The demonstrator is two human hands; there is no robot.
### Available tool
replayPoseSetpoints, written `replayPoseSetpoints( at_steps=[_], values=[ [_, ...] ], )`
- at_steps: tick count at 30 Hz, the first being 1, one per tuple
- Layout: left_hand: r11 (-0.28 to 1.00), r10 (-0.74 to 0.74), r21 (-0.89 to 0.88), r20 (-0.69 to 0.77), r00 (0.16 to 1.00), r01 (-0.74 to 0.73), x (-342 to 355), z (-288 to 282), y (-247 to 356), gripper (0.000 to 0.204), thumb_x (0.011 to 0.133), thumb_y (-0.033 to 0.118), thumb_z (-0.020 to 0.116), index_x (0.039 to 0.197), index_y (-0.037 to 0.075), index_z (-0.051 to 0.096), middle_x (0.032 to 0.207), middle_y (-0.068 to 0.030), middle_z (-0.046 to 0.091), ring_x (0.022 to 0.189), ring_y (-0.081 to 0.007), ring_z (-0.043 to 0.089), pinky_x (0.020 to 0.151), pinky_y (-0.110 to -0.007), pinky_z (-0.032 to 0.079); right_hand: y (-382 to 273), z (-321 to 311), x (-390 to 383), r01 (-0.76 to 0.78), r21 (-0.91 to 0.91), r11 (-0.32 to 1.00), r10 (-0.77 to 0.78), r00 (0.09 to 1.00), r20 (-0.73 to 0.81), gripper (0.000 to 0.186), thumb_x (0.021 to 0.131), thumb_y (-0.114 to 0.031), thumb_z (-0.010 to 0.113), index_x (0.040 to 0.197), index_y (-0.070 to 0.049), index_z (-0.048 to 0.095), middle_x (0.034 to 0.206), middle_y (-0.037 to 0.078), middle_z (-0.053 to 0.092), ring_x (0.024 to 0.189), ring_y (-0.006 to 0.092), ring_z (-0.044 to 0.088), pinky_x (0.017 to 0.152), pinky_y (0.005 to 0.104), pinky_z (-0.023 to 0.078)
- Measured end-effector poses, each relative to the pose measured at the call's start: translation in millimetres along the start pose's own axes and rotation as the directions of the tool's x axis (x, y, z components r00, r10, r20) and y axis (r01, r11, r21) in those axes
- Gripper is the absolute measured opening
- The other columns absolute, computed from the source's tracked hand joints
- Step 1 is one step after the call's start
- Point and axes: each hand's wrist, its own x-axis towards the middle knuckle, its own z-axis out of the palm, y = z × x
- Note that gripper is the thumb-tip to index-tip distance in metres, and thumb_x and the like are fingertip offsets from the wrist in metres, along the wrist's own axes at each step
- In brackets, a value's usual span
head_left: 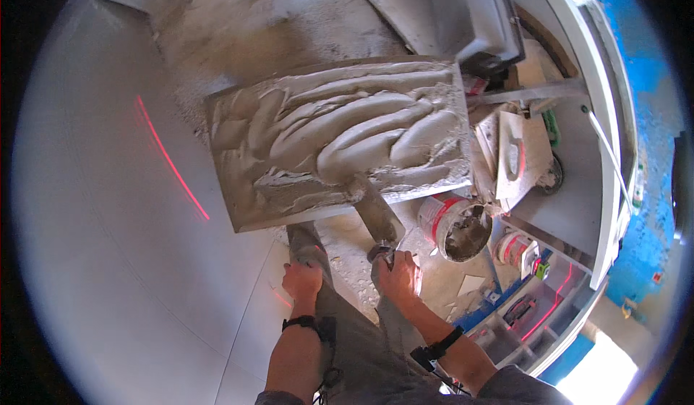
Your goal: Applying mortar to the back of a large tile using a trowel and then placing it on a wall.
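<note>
My right hand (399, 275) is closed around the handle of a trowel (380, 215). The trowel's flat blade points away from me, its tip in the grey mortar (376, 119) at the near edge of a large rectangular slab (432, 192). Thick, wavy ridges of this mortar cover most of the slab's upper face. My left hand (302, 278) is closed beside my left leg, short of the slab's near edge. Whatever its curled fingers may hold is hidden.
Right of the slab stands a bucket (466, 233) with mortar inside, then a smaller container (515, 249). A flat handled tool (512, 158) lies beyond them. A compartmented tray (531, 311) is at lower right. A pale wall (130, 210) with a red laser line rises on the left.
</note>
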Motion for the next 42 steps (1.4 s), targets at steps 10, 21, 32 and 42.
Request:
replayPoseSetpoints(
  at_steps=[10, 21, 32, 42],
  values=[
    [0.99, -0.094, -0.091, 0.141, 0.986, 0.107, 12.5, -10.5, -9.1, 0.05, 0.082, 0.043, 0.06, 0.106, -0.001, 0.068, 0.108, -0.023, 0.065, 0.095, -0.0407, 0.068, 0.083, -0.05, 0.055, -33.0, 19.5, -3.8, 0.142, 0.006, 0.99, -0.142, 0.985, 0.094, 0.035, 0.084, -0.028, 0.07, 0.099, 0.001, 0.056, 0.098, 0.024, 0.06, 0.084, 0.0446, 0.063, 0.071, 0.0546, 0.051],
    [0.992, -0.071, -0.106, 0.032, 0.997, 0.074, 18.6, -17.0, -14.7, 0.046, 0.081, 0.041, 0.06, 0.102, 0.001, 0.067, 0.107, -0.0213, 0.065, 0.087, -0.0386, 0.069, 0.076, -0.049, 0.056, -89.0, 49.1, 23.3, 0.211, 0.276, 0.938, -0.286, 0.919, 0.271, 0.041, 0.083, -0.036, 0.07, 0.08, 0.004, 0.061, 0.077, 0.025, 0.062, 0.076, 0.0442, 0.063, 0.07, 0.0489, 0.05],
    [0.99, 0.061, 0.126, 0.033, 0.998, -0.064, 5.6, -1.4, 12.4, 0.048, 0.082, 0.041, 0.061, 0.105, -0.001, 0.065, 0.107, -0.022, 0.065, 0.097, -0.0397, 0.067, 0.082, -0.05, 0.055, 56.4, -17.0, -3.7, 0.166, 0.505, 0.847, -0.297, 0.936, 0.19, 0.029, 0.078, -0.025, 0.075, 0.081, 0.002, 0.064, 0.072, 0.018, 0.06, 0.066, 0.0339, 0.061, 0.064, 0.0423, 0.048],
    [0.932, 0.179, 0.324, -0.012, 0.984, -0.166, -19.5, 19.4, 39.9, 0.046, 0.084, 0.039, 0.063, 0.105, -0.002, 0.065, 0.108, -0.0233, 0.066, 0.102, -0.0422, 0.064, 0.088, -0.051, 0.052, 298.5, 11.6, -110.0, -0.303, 0.34, 0.89, 0.341, 0.938, -0.057, 0.036, 0.081, -0.02, 0.071, 0.101, 0.0, 0.049, 0.083, 0.022, 0.062, 0.07, 0.0388, 0.063, 0.065, 0.0464, 0.051]
  ],
)
